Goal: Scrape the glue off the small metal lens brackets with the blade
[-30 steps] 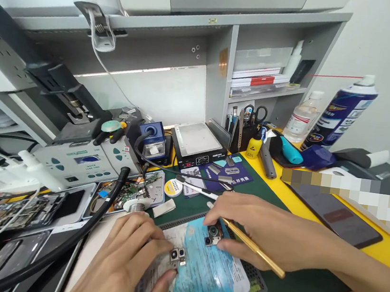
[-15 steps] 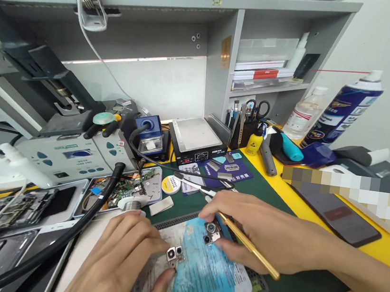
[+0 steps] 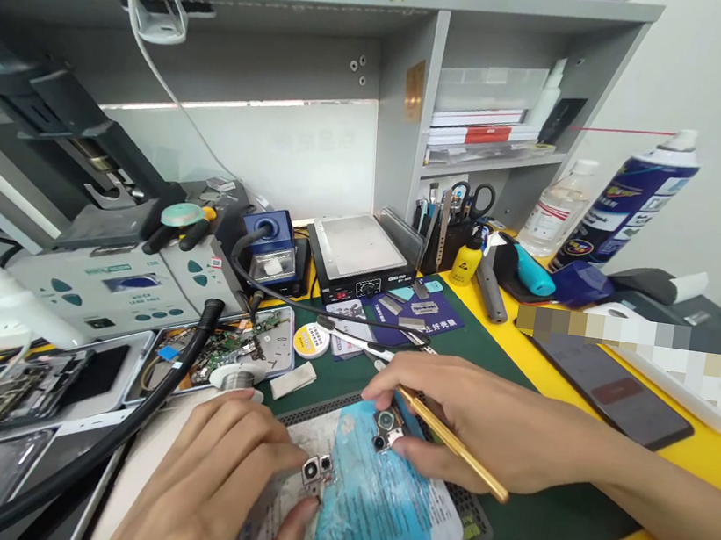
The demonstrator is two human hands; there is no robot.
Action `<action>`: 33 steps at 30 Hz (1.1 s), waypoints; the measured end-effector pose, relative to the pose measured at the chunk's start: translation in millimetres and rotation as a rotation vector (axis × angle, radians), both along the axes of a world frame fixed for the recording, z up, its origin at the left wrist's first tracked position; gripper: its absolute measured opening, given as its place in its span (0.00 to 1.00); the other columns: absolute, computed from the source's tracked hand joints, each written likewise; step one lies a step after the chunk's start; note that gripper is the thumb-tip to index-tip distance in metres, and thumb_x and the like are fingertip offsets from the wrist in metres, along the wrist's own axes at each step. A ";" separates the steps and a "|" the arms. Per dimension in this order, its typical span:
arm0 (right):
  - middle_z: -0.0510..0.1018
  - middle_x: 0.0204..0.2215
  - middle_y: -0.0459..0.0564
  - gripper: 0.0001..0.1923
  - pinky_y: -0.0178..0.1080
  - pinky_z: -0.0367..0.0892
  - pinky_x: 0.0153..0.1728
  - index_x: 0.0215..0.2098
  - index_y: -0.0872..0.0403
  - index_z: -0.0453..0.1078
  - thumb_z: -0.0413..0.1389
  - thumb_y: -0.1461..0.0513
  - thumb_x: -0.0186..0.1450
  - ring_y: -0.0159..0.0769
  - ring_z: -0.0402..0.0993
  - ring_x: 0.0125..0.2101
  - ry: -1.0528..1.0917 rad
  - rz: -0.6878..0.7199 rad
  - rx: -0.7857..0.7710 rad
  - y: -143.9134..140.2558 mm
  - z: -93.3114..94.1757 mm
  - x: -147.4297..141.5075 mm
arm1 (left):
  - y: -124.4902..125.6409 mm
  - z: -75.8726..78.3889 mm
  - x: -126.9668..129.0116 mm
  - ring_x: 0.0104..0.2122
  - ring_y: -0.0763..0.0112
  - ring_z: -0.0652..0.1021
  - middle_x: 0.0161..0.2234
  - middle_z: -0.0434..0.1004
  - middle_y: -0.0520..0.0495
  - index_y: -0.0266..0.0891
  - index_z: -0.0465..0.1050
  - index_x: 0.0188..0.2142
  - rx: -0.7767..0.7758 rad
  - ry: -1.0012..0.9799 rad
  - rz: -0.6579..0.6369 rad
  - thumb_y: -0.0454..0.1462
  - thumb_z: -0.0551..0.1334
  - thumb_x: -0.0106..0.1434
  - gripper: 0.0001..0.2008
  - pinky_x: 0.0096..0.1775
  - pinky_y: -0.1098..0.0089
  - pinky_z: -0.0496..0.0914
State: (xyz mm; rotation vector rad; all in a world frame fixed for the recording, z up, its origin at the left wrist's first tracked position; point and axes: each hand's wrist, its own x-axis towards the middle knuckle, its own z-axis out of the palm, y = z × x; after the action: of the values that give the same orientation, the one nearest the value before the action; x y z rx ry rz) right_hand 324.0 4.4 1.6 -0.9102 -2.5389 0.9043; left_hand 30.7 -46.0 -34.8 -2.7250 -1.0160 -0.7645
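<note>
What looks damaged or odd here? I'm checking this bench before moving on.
The blue sheet under both hands looks scuffed and worn, with pale patches. Two camera modules lie loose on it, one at each hand.

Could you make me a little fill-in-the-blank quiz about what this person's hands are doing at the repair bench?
1. The right hand holds a slim tool coloured ____.
2. The left hand pinches a small ____ module with two lenses.
3. Both hands work over a phone back cover coloured light ____.
4. The tall spray can stands at the far ____ of the bench.

Missing words: gold; camera; blue; right
</note>
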 end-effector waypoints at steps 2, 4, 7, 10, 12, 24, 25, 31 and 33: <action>0.79 0.45 0.53 0.19 0.40 0.67 0.47 0.57 0.57 0.70 0.61 0.62 0.68 0.39 0.75 0.42 0.009 -0.006 0.013 0.5 -0.3 -0.1 | 0.4 1.1 0.1 0.45 0.60 0.74 0.39 0.74 0.47 0.41 0.71 0.45 -0.002 0.002 0.000 0.33 0.67 0.64 0.11 0.56 0.57 0.66; 0.79 0.44 0.52 0.18 0.38 0.67 0.44 0.55 0.56 0.71 0.61 0.63 0.67 0.38 0.74 0.39 0.029 -0.019 0.026 0.7 -0.7 0.0 | 1.3 1.3 -0.2 0.44 0.60 0.75 0.39 0.74 0.47 0.41 0.71 0.46 -0.010 0.004 -0.004 0.33 0.67 0.64 0.11 0.55 0.57 0.66; 0.80 0.43 0.51 0.16 0.37 0.66 0.40 0.52 0.56 0.72 0.59 0.67 0.66 0.36 0.74 0.37 0.089 0.000 0.049 0.4 -1.4 0.1 | 1.9 -0.6 -0.8 0.46 0.59 0.73 0.40 0.74 0.46 0.41 0.71 0.46 -0.019 -0.005 -0.008 0.34 0.67 0.64 0.11 0.55 0.58 0.66; 0.80 0.41 0.52 0.15 0.36 0.66 0.41 0.49 0.58 0.73 0.57 0.71 0.64 0.36 0.75 0.39 0.142 0.045 0.076 0.4 -2.4 -0.5 | -0.1 -3.2 0.3 0.47 0.58 0.71 0.40 0.73 0.46 0.41 0.71 0.46 -0.039 -0.025 0.001 0.32 0.66 0.65 0.11 0.56 0.57 0.65; 0.81 0.39 0.52 0.14 0.35 0.66 0.41 0.48 0.58 0.73 0.57 0.72 0.64 0.36 0.75 0.39 0.170 0.057 0.082 0.7 -3.2 -1.1 | -2.2 -4.1 2.1 0.46 0.58 0.70 0.40 0.72 0.46 0.41 0.70 0.46 -0.053 -0.047 0.012 0.31 0.65 0.66 0.10 0.57 0.56 0.64; 0.81 0.39 0.52 0.15 0.37 0.66 0.40 0.47 0.58 0.74 0.56 0.72 0.62 0.36 0.75 0.37 0.173 0.036 0.083 2.1 -4.6 -0.7 | -1.4 -3.5 1.1 0.48 0.58 0.73 0.40 0.75 0.46 0.42 0.70 0.46 -0.020 -0.030 0.002 0.32 0.64 0.66 0.10 0.59 0.56 0.62; 0.81 0.39 0.52 0.15 0.37 0.66 0.40 0.47 0.58 0.74 0.56 0.72 0.62 0.36 0.75 0.37 0.169 0.035 0.082 2.3 -4.8 -0.8 | -1.7 -3.9 0.9 0.48 0.59 0.74 0.40 0.75 0.47 0.42 0.70 0.46 -0.021 -0.034 0.008 0.32 0.64 0.66 0.10 0.59 0.56 0.62; 0.81 0.37 0.51 0.17 0.34 0.66 0.40 0.46 0.59 0.75 0.57 0.75 0.59 0.34 0.75 0.36 0.207 0.055 0.080 2.2 -3.9 -2.5 | -0.9 -5.9 0.8 0.48 0.58 0.75 0.39 0.76 0.46 0.42 0.70 0.46 0.016 -0.011 0.011 0.33 0.64 0.65 0.10 0.59 0.57 0.62; 0.81 0.35 0.50 0.17 0.33 0.66 0.39 0.44 0.59 0.75 0.56 0.76 0.58 0.33 0.75 0.35 0.224 0.066 0.071 1.6 -2.6 -2.7 | -0.2 -5.7 0.8 0.48 0.58 0.76 0.39 0.76 0.46 0.42 0.71 0.45 0.013 -0.011 0.011 0.33 0.64 0.65 0.09 0.60 0.57 0.62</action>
State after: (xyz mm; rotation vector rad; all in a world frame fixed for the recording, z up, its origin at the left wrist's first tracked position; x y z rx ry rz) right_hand 321.3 5.9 -0.9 -0.6674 -2.4044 0.8758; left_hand 31.5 -46.2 -40.6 -2.7049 -1.0243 -0.7824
